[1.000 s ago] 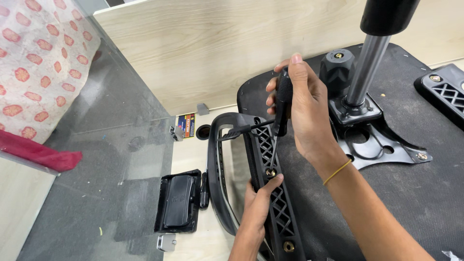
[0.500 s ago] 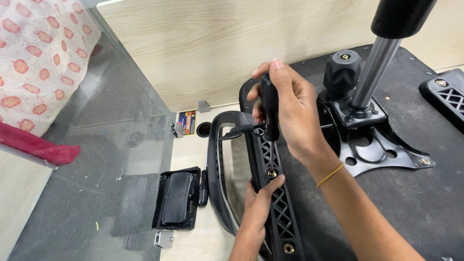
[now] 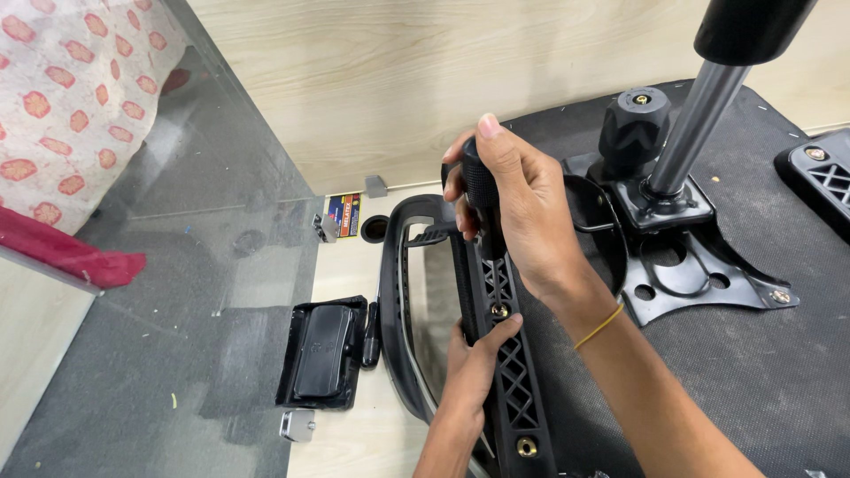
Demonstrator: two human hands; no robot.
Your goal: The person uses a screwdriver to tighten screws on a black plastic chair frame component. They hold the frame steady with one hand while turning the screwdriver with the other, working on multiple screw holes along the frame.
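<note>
black armrest [image 3: 505, 372] pinned by left hand [image 3: 474, 363] – right hand [image 3: 518, 208] wraps a knurled handle [image 3: 480, 181] (chair mechanism [image 3: 682, 230] just beside)

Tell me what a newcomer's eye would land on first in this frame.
Mid-frame, the right hand is wrapped around a black ribbed tool handle stood on a black lattice armrest bracket, which the left hand steadies from below. To the right, a metal gas-lift column rises from a black mounting plate on the upturned chair seat. At lower left a small black case lies open on the floor.
</note>
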